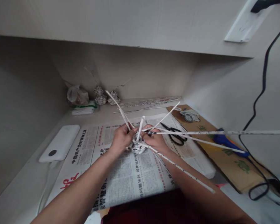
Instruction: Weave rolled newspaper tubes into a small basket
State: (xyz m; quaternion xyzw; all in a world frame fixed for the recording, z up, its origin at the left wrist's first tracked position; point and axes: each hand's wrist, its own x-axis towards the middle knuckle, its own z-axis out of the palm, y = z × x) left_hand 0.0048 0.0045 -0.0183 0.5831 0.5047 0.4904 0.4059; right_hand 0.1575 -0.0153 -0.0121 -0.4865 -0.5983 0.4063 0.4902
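Between my hands is a small round weave of rolled paper [139, 148], with several long paper sticks fanning out of it. My left hand [124, 137] grips its left side, thumb and fingers pressed together near the upright sticks. On the other side my right hand [154, 138] is closed on the weave where a long paper stick [189, 133] runs off to the right. Another stick [184, 169] slants over my right forearm. Newspaper [121, 180] lies beneath. The fingertips are partly hidden by the sticks.
Black scissors [176, 135] lie right of my hands. On cardboard [205, 130] are a crumpled bundle [189, 115] and a blue-handled tool [230, 143]. A white power bank [60, 143] sits left. Woven gourd shapes [100, 95], a plastic bag [77, 95] and loose paper sticks [149, 104] are behind.
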